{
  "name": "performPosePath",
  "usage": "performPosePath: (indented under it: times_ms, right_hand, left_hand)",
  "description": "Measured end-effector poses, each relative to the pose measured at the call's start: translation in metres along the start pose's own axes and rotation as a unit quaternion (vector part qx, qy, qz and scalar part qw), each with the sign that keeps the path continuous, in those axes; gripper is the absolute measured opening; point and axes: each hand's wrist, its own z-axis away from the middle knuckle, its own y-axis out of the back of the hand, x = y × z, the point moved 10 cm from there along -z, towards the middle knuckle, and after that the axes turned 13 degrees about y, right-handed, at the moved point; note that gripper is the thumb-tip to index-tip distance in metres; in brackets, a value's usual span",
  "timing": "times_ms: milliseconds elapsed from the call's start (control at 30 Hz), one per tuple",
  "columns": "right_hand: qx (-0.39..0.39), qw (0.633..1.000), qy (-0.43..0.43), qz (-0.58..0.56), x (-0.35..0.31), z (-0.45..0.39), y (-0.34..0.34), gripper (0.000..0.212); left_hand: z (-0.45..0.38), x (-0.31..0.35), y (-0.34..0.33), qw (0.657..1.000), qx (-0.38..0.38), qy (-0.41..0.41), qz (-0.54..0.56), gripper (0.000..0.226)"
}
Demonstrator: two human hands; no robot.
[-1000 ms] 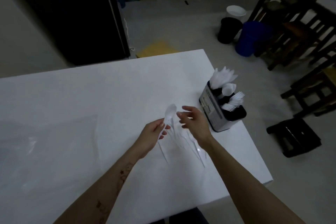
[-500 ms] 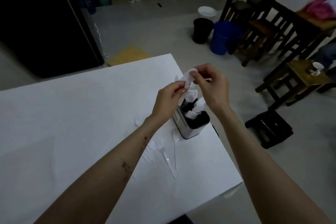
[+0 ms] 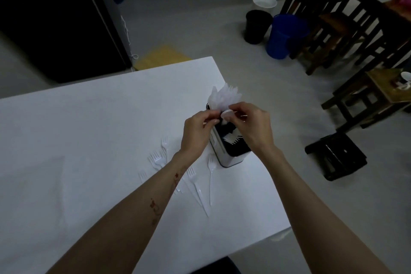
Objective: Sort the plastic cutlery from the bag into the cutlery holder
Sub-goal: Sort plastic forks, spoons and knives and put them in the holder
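A white cutlery holder (image 3: 229, 158) with a black inside stands near the right edge of the white table (image 3: 89, 140). White plastic cutlery (image 3: 224, 95) sticks up from its far compartment, and more fork heads show in the near one. Both hands hover right above the holder. My left hand (image 3: 196, 132) and my right hand (image 3: 252, 123) pinch a white plastic spoon (image 3: 227, 114) between their fingertips, its bowl showing between them. Several loose white forks (image 3: 195, 182) lie on the table beneath my left forearm. The clear plastic bag (image 3: 33, 184) lies flat at the left, hard to make out.
The table's right edge and near corner lie close to the holder. On the floor beyond stand a black bucket (image 3: 256, 26), a blue bucket (image 3: 285, 36), a white bowl (image 3: 264, 3), dark wooden chairs (image 3: 347, 20) and a low black stool (image 3: 335, 154).
My hands carried the spoon from the loose pile across to the holder and lowered it onto the holder's top. The camera view shifted right and forward.
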Motion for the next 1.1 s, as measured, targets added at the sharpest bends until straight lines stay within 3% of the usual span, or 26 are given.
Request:
performPosePath:
  times_ms: [133, 200, 267, 367, 467, 533, 667, 733, 800, 900, 1000, 1100]
  right_hand:
    - [0.135, 0.988, 0.073, 0.018, -0.032, 0.018, 0.022, 0.02]
    - [0.145, 0.983, 0.114, 0.008, -0.052, 0.034, 0.008, 0.016]
    - [0.074, 0.985, 0.157, -0.003, -0.063, 0.053, -0.032, 0.015]
    - [-0.048, 0.989, 0.138, 0.007, -0.044, 0.086, -0.094, 0.018]
    - [-0.147, 0.986, 0.035, 0.071, 0.002, 0.122, -0.139, 0.029]
    - [-0.185, 0.973, 0.01, 0.14, 0.018, 0.142, -0.155, 0.04]
    - [-0.176, 0.97, 0.045, 0.159, 0.014, 0.153, -0.172, 0.051]
    - [-0.189, 0.969, 0.09, 0.134, 0.003, 0.15, -0.184, 0.049]
    - [-0.198, 0.967, 0.121, 0.105, -0.007, 0.145, -0.192, 0.048]
    - [-0.17, 0.98, 0.078, 0.073, -0.006, 0.143, -0.183, 0.045]
    - [-0.131, 0.987, -0.014, 0.096, 0.01, 0.147, -0.166, 0.027]
    - [-0.159, 0.98, -0.054, 0.104, 0.019, 0.15, -0.171, 0.016]
  left_hand:
    - [0.017, -0.035, 0.037, 0.994, 0.103, 0.02, 0.003, 0.021]
    - [0.03, -0.062, 0.054, 0.988, 0.137, 0.044, -0.053, 0.022]
    - [0.037, -0.094, 0.053, 0.984, 0.102, 0.072, -0.13, 0.026]
    - [0.043, -0.132, 0.027, 0.958, -0.034, 0.077, -0.273, 0.041]
    - [0.049, -0.158, 0.0, 0.87, -0.148, 0.032, -0.469, 0.055]
    - [0.055, -0.166, -0.001, 0.819, -0.148, 0.011, -0.555, 0.056]
    - [0.069, -0.17, 0.007, 0.793, -0.091, -0.001, -0.603, 0.055]
    - [0.075, -0.175, 0.013, 0.799, -0.073, 0.006, -0.597, 0.053]
    - [0.081, -0.17, 0.023, 0.831, -0.029, -0.022, -0.555, 0.047]
    - [0.087, -0.155, 0.048, 0.891, 0.066, -0.079, -0.443, 0.025]
    - [0.091, -0.155, 0.089, 0.936, 0.16, 0.01, -0.314, 0.022]
    - [0.101, -0.171, 0.116, 0.942, 0.21, 0.113, -0.236, 0.021]
